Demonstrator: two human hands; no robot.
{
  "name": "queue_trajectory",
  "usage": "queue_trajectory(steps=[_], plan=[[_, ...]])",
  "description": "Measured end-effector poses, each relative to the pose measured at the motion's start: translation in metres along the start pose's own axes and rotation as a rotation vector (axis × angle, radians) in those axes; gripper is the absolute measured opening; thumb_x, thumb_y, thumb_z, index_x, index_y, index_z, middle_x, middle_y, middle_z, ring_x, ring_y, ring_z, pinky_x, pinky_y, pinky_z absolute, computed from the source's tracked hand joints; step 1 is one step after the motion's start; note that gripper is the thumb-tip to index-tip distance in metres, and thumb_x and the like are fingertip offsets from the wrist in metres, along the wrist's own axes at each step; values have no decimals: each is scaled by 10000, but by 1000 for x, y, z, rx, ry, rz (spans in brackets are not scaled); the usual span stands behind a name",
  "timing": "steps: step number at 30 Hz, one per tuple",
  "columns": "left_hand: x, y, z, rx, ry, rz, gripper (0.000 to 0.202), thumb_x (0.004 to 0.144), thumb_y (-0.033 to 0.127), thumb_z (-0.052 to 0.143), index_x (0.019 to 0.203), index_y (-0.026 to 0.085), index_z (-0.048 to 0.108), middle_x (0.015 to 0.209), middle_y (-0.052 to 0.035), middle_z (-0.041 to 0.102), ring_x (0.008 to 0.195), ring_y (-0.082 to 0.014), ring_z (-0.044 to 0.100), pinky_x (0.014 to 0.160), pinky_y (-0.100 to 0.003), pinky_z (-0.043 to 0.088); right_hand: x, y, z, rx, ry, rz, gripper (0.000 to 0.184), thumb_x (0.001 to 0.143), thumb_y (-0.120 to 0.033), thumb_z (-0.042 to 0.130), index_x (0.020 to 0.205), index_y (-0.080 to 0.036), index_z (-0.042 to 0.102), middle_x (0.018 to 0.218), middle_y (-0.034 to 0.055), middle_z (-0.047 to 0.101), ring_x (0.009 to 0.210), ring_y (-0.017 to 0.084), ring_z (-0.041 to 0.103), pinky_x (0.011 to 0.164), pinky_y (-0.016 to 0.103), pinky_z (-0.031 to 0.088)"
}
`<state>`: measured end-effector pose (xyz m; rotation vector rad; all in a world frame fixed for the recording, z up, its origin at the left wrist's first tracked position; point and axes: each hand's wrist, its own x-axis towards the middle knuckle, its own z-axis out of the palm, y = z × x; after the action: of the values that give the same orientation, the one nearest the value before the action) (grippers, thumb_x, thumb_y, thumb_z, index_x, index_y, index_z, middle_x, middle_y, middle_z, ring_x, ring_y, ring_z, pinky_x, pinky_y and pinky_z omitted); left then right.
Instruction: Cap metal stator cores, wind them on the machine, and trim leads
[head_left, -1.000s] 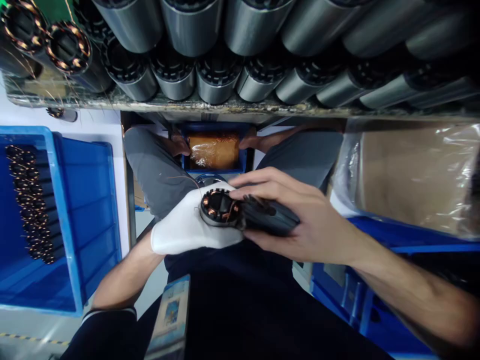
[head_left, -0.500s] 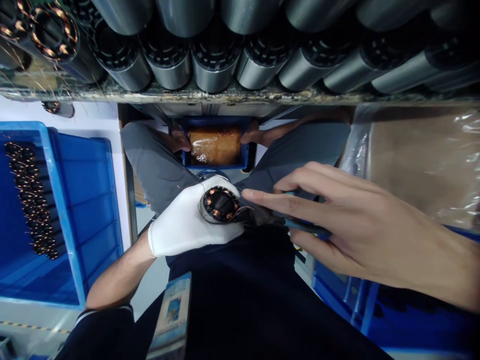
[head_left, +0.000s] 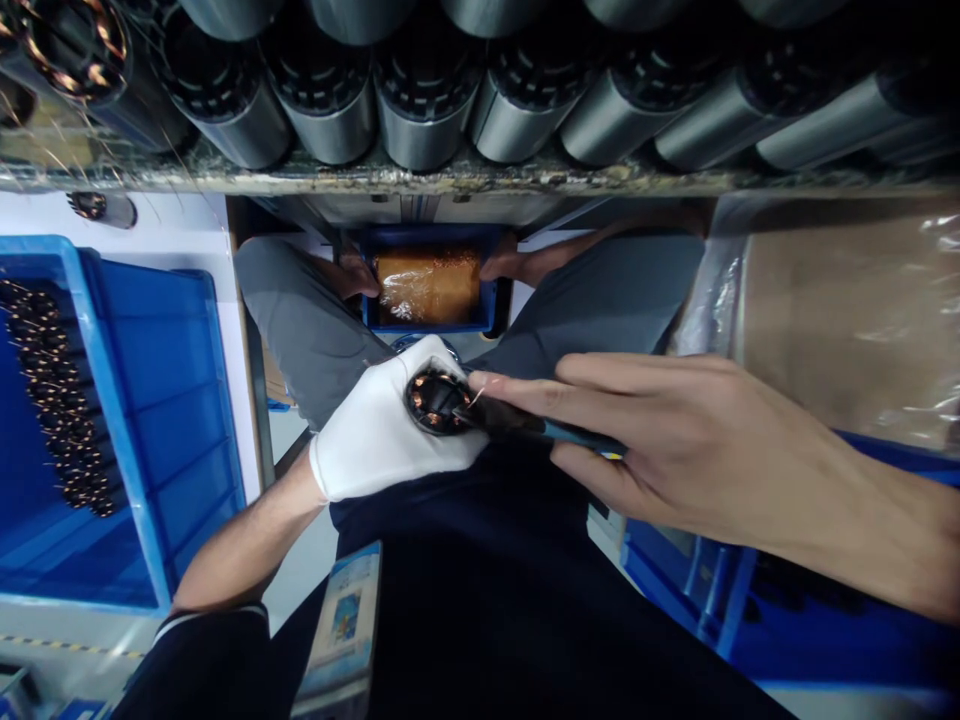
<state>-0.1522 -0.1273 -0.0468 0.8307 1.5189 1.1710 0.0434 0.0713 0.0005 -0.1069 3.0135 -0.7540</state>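
My left hand [head_left: 394,425], in a white glove, is wrapped round a motor stator [head_left: 437,402] held upright in front of my body. The stator's black end faces up, with copper windings round its rim. In my bare right hand [head_left: 660,430] is a pair of pliers [head_left: 517,418] with dark jaws and blue-green handles. Their jaws reach the right side of the stator's rim, where a thin copper wire [head_left: 477,393] sticks up beside my index fingertip. Whether the jaws grip that wire cannot be made out.
Rows of metal cylinders [head_left: 427,125] stand on a shelf ahead. A blue crate [head_left: 161,380] with several wound stators is on the left, one stator [head_left: 105,208] lying behind it. A bag-covered brown surface [head_left: 840,320] and another blue crate [head_left: 817,640] are at right. A blue bin [head_left: 431,240] sits between my feet.
The pliers' jaws have moved left onto the stator's rim, and their handles have closed together. My right hand's fingers have drawn closer. The stator has shifted slightly.
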Motion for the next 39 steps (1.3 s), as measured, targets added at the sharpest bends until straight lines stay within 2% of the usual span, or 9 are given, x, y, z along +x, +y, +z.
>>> queue_trajectory(steps=[4, 8, 15, 20, 26, 31, 33, 36, 39], plan=[[4, 5, 7, 246, 56, -6, 310, 785, 232, 830, 972, 236, 583, 831, 52, 651, 717, -132, 552, 691, -300, 438, 5, -2, 1, -76, 22, -16, 663, 1048, -111, 584, 1698, -245, 606, 1102, 75, 677, 911, 277, 642, 810, 430, 543], [6, 13, 12, 375, 65, 4, 293, 781, 299, 804, 950, 249, 570, 814, 32, 691, 681, -149, 572, 688, -336, 437, 6, -5, 1, -136, 36, -20, 686, 1000, -123, 645, 1677, -238, 649, 1104, 110, 695, 911, 331, 627, 779, 477, 527], [8, 12, 17, 441, 78, -16, 299, 763, 348, 799, 929, 257, 567, 800, 11, 718, 676, -177, 604, 683, -354, 429, -4, -4, 4, -157, 82, -17, 602, 1085, -114, 603, 1671, -240, 660, 946, 10, 680, 723, 194, 604, 629, 350, 497], [8, 11, 22, 463, 75, -41, 287, 780, 377, 774, 909, 266, 543, 778, 4, 702, 670, -193, 619, 680, -368, 444, -6, 1, 7, 94, 0, 105, 614, 1100, -115, 566, 1692, -255, 646, 869, -30, 630, 650, 138, 600, 586, 290, 483], [7, 16, 30, 486, 65, -56, 286, 800, 366, 759, 1028, 267, 618, 961, -61, 807, 847, -296, 783, 801, -439, 553, -2, 3, 10, 60, 32, 112, 639, 1072, -98, 570, 1692, -233, 641, 1110, 61, 749, 944, 229, 735, 851, 371, 614], [5, 17, 34, 473, 30, -107, 276, 772, 372, 772, 978, 259, 628, 845, -38, 790, 756, -294, 769, 726, -428, 533, -3, 1, 11, 20, 23, 106, 588, 1073, -123, 577, 1636, -235, 704, 904, -9, 685, 696, 151, 656, 613, 284, 500], [6, 11, 33, 405, 23, -94, 251, 770, 357, 782, 946, 246, 641, 844, -39, 790, 784, -282, 769, 748, -417, 546, -4, 5, 11, 133, -33, 139, 595, 1072, -136, 582, 1644, -248, 703, 863, -20, 703, 628, 134, 634, 561, 270, 460], [9, 0, 28, 96, -61, -87, 265, 807, 334, 828, 1013, 209, 718, 986, -63, 831, 927, -269, 782, 849, -399, 599, -4, 14, 14, 343, -73, 197, 580, 1071, -144, 590, 1625, -257, 721, 986, 21, 818, 684, 158, 727, 626, 286, 546], [14, -12, 27, -368, -204, -212, 294, 796, 305, 895, 1032, 192, 759, 984, -51, 827, 897, -229, 765, 820, -351, 609, -1, 17, 24, 461, 19, 206, 495, 1059, -253, 748, 1555, -251, 750, 1278, 87, 863, 1040, 259, 861, 892, 369, 691]])
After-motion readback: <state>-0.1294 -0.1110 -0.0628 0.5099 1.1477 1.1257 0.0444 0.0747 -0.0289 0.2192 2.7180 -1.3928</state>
